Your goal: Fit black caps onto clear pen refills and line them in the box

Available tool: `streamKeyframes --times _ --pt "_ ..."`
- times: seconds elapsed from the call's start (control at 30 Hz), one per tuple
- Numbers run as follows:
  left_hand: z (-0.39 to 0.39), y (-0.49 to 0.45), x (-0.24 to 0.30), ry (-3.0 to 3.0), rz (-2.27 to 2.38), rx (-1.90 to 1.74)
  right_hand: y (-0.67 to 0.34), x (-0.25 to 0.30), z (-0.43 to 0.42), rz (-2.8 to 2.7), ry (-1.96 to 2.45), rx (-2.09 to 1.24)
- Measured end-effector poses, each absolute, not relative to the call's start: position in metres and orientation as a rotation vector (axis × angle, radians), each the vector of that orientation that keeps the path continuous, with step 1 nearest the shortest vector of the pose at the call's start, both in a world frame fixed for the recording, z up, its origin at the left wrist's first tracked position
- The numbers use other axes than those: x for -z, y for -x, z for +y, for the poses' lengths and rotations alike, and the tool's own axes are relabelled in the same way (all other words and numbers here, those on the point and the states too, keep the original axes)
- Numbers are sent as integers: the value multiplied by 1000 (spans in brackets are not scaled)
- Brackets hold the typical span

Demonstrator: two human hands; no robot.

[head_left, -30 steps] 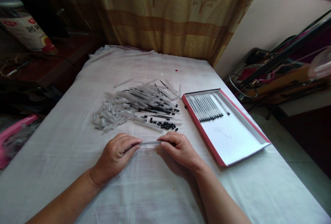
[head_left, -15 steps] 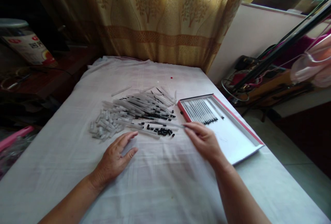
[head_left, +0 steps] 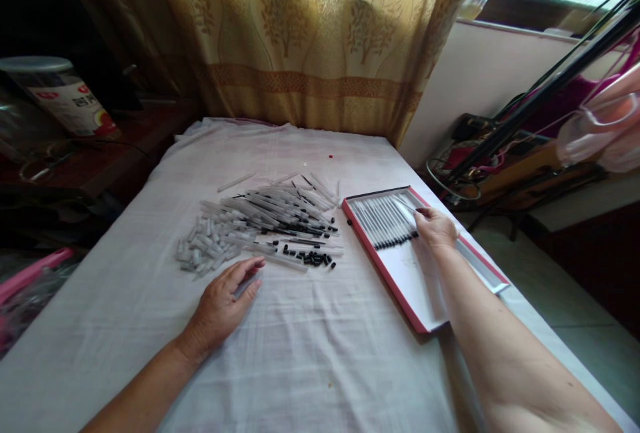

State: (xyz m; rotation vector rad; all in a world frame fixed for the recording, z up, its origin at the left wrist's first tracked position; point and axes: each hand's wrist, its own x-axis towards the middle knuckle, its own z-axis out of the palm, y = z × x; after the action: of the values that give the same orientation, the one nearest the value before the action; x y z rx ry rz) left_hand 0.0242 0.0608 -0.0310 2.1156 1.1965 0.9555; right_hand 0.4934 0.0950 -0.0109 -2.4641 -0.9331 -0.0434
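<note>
A heap of clear pen barrels, refills and small black caps (head_left: 273, 219) lies on a white cloth-covered table (head_left: 300, 353). A red-edged shallow box (head_left: 400, 273) to its right holds a row of assembled pens (head_left: 387, 219). My right hand (head_left: 436, 226) is over the box at the right end of that row, fingers pinched on a pen (head_left: 407, 205). My left hand (head_left: 223, 303) rests flat on the cloth just below the heap, fingers apart, nothing in it.
Clear short caps (head_left: 205, 246) lie at the heap's left. A patterned curtain (head_left: 310, 39) hangs behind the table. A jar (head_left: 63, 96) stands on a dark shelf at left. Cables and a black stand (head_left: 525, 119) clutter the right side.
My right hand carried the assembled pen from the table's middle rightward into the box. My left hand let go of it and now lies flat near the heap.
</note>
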Motion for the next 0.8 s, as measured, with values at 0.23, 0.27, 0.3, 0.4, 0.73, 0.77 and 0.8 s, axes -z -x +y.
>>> streamKeyframes --times 0.23,0.27,0.3,0.4,0.73,0.77,0.8 --pt "61 -24 30 -2155 1176 -966 -500 21 96 -1046 2507 49" --pt "62 -24 30 -2167 1175 -968 -501 22 96 -1062 2502 57" --pt "62 -24 29 -2178 1176 -968 -502 22 95 -1074 2497 65" --pt "62 -24 28 -2201 1181 -962 -509 22 96 -1074 2501 69" --pt "62 -24 28 -2220 1207 -939 -509 28 107 -1134 2465 -67" --pt "62 -24 28 -2222 1207 -940 -508 28 107 -1135 2464 -71" --pt "62 -24 28 -2223 1208 -941 -507 27 107 -1136 2463 -73"
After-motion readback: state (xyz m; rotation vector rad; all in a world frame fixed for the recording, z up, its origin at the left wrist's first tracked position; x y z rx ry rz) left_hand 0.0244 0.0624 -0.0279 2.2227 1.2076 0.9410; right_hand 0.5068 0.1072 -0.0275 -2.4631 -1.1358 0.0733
